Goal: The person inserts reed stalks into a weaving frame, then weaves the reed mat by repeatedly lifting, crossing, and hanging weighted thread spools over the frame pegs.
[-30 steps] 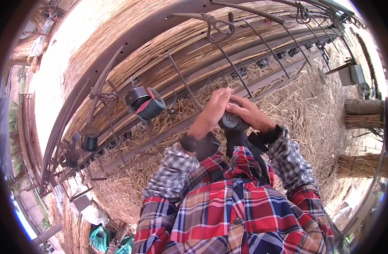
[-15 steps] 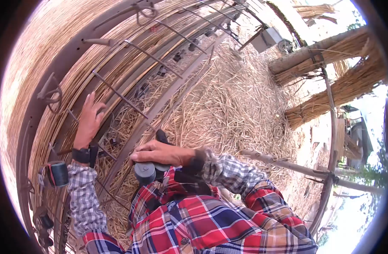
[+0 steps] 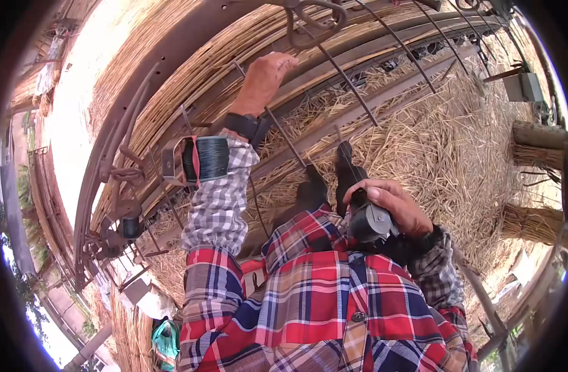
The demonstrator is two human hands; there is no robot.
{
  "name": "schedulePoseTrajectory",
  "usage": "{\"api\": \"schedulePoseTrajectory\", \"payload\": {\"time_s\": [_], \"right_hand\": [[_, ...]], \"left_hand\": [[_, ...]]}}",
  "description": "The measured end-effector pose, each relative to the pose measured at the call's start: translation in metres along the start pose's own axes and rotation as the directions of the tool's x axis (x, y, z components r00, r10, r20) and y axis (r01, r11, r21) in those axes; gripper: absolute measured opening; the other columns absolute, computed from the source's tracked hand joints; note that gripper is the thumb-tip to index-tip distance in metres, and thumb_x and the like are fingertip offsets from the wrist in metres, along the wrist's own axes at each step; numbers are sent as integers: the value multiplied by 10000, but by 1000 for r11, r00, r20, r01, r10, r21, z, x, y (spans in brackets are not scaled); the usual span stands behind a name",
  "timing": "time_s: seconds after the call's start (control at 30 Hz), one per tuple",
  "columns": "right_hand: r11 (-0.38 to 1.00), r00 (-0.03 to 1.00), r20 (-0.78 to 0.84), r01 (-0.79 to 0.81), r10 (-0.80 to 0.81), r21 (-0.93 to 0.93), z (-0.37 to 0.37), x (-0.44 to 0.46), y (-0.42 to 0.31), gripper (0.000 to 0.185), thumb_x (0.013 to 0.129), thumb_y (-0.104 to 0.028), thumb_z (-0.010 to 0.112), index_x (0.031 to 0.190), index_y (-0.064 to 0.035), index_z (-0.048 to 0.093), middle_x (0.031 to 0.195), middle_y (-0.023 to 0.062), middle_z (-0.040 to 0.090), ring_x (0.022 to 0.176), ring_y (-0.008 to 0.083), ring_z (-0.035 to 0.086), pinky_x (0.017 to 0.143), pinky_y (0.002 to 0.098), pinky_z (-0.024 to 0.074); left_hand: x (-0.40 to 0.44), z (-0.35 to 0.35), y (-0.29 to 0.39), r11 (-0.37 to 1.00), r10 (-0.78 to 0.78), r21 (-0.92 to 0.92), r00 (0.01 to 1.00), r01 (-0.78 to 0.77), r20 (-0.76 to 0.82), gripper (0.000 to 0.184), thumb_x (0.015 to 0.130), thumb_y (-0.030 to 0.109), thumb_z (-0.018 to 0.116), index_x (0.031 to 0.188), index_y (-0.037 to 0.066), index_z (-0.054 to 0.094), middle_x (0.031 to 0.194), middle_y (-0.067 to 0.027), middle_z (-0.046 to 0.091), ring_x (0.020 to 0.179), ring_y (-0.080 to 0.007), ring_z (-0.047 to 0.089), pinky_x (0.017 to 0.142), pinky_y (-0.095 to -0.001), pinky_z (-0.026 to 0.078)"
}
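My left hand (image 3: 265, 77) reaches over the long bundled reeds (image 3: 219, 74), fingers drawn together and bent down; whatever is in them is hidden. Metal rods of the frame pass close beside it. A spool of dark thread or wire (image 3: 210, 158) with a red band, on a metal bracket, overlaps my left sleeve in view. Low in front of my waist, my right hand (image 3: 395, 208) is closed around a grey housing with a rounded end cap (image 3: 371, 224). My fingers cover part of that housing.
A curved metal beam (image 3: 132, 102) with looped handles runs along the reeds. Loose straw (image 3: 414, 149) covers the ground around my dark shoes (image 3: 349, 170). Another small dark spool (image 3: 130, 227) hangs lower left. Upright reed bundles (image 3: 532, 223) stand at the right.
My view has turned left, so the scene sits farther right. My left hand's fingers, spread before, are now drawn together over the reeds. My right hand stays on the grey housing.
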State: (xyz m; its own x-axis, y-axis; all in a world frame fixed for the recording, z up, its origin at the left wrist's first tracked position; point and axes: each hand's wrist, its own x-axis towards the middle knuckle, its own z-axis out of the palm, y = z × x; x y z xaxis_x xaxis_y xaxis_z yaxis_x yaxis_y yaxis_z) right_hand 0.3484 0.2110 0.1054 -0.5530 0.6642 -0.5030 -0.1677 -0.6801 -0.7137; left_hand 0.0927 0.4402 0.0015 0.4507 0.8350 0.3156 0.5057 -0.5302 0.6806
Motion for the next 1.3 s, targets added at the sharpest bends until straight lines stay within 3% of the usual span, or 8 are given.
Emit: {"api": "schedulePoseTrajectory", "payload": {"time_s": [0.3,0.5,0.67,0.9,1.0,1.17,1.23,1.3], "right_hand": [[888,906,-412,269,-101,372,-38,185,41,350,986,-398,531,1014,-57,603,901,8,635,803,107,596,730,265,476],[818,801,-531,485,-276,307,-51,302,26,349,977,-345,527,1089,-17,565,963,32,586,871,119,538,783,290,440],[855,822,-473,464,-317,233,-42,334,12,372,971,-332,518,1143,-3,549,999,56,580,900,129,533,800,281,442],[636,700,-363,712,-615,297,-24,331,-18,413,922,-434,545,1080,-56,601,929,45,602,827,143,601,712,307,516],[504,978,-122,193,-171,841,-33,331,-45,432,948,-464,449,888,-83,645,697,22,635,544,146,599,517,258,514],[498,926,-238,361,-294,788,-42,341,-46,425,964,-409,414,902,-57,644,766,52,660,568,190,611,542,282,524],[334,811,263,-89,-522,938,-49,345,-43,437,962,-401,433,867,-24,632,793,122,647,695,242,655,603,345,572],[209,890,116,-24,-441,978,-48,349,-47,459,966,-384,437,938,36,619,820,157,626,717,269,641,657,406,584]], "left_hand": [[10,-16,16,838,-469,-247,873,487,133,502,1027,370,412,853,-40,644,468,0,443,444,-106,490,605,-274,492],[14,-26,18,351,-715,-569,605,744,351,370,1022,277,426,988,-55,585,531,46,400,466,-98,426,712,-327,518],[11,-21,14,-100,-653,-882,638,460,407,437,1022,347,457,1306,19,511,635,10,526,602,-150,556,850,-403,554],[7,-19,1,-204,-488,-884,739,422,465,462,1016,401,437,1441,223,415,943,-146,713,913,-338,693,910,-472,545],[10,-12,5,-136,-532,-919,755,371,384,495,1013,412,444,1470,245,355,942,-144,714,912,-346,694,895,-466,550],[3,-5,23,56,-583,-943,778,327,235,501,1017,403,446,1459,178,378,815,-60,690,851,-255,697,806,-392,564],[5,-12,32,137,-694,-890,683,435,227,473,1021,386,453,1442,174,411,666,8,577,689,-171,629,742,-341,542],[-4,-20,18,58,-586,-920,759,388,283,490,1026,372,446,1460,154,385,585,40,431,557,-119,483,749,-309,516]]}}
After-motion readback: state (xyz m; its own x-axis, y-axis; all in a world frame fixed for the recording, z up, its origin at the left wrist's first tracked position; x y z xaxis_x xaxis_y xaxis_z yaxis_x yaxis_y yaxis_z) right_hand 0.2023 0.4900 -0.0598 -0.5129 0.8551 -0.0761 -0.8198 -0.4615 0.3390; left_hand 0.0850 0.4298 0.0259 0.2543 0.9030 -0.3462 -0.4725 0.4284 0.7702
